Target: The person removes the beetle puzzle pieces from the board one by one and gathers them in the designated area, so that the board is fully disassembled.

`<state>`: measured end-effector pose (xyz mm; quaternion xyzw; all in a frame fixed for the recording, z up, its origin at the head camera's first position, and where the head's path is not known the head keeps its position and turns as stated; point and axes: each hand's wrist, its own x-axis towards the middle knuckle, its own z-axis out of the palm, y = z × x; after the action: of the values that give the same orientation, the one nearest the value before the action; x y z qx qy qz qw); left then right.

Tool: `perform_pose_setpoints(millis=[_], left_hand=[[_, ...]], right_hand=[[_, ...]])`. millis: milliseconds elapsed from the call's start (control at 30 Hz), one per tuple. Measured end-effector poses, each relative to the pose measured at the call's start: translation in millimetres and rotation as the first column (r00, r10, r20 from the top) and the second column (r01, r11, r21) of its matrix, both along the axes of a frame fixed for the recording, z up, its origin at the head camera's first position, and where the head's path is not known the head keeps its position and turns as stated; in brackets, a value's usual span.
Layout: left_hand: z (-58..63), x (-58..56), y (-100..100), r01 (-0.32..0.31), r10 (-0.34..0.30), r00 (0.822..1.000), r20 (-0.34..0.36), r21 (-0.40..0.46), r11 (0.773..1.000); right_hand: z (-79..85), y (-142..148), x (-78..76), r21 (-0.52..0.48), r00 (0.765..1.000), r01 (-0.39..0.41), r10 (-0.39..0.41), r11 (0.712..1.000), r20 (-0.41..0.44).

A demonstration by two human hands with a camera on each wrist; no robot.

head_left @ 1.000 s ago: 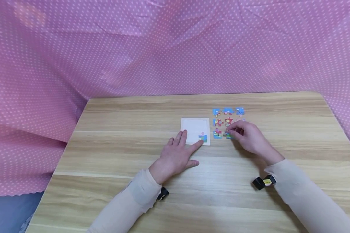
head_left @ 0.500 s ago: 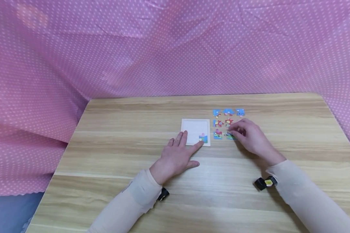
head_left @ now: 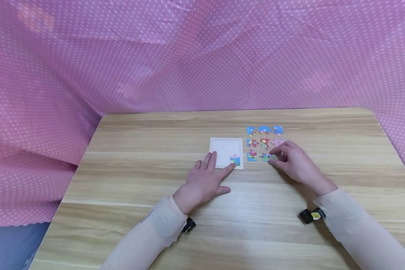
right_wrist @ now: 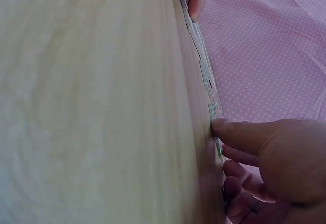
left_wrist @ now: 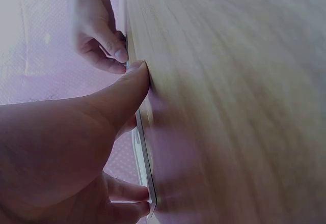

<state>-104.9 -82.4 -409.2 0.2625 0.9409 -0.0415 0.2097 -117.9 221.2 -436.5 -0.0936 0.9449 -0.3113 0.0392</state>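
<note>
My left hand (head_left: 204,183) lies with its fingers spread, fingertips pressing the near edge of a square white puzzle frame (head_left: 226,139). Its index fingertip sits at a green and blue corner piece (head_left: 235,160) inside the frame's lower right. To the right, my right hand (head_left: 291,163) pinches the right side of a green and blue jigsaw puzzle piece (head_left: 266,157) in the bottom row. In the right wrist view the thumb (right_wrist: 239,132) is at that piece's edge, close to the tabletop. Beside it lies another bottom-row piece (head_left: 251,156).
Above the bottom row lie a red middle-row piece (head_left: 265,143), a pink piece (head_left: 278,142) and a blue top-row piece (head_left: 264,129), among others. All rest on a wood-grain table (head_left: 148,142). A pink dotted cloth (head_left: 202,56) hangs behind it.
My right hand has shifted slightly right and toward me, uncovering the pink piece and more of the bottom-row piece. The left hand and the frame hold still.
</note>
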Motion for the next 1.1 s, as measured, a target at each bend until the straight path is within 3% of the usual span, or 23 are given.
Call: perform_pose_setpoints(millis=[1100], left_hand=[[-4.9,1.8,-1.4,0.017,-0.016,0.999,-0.036,0.035,0.999]], right_hand=[[-8.0,2.7,-3.2,-0.031,1.000,0.006,-0.007,0.999,-0.018]])
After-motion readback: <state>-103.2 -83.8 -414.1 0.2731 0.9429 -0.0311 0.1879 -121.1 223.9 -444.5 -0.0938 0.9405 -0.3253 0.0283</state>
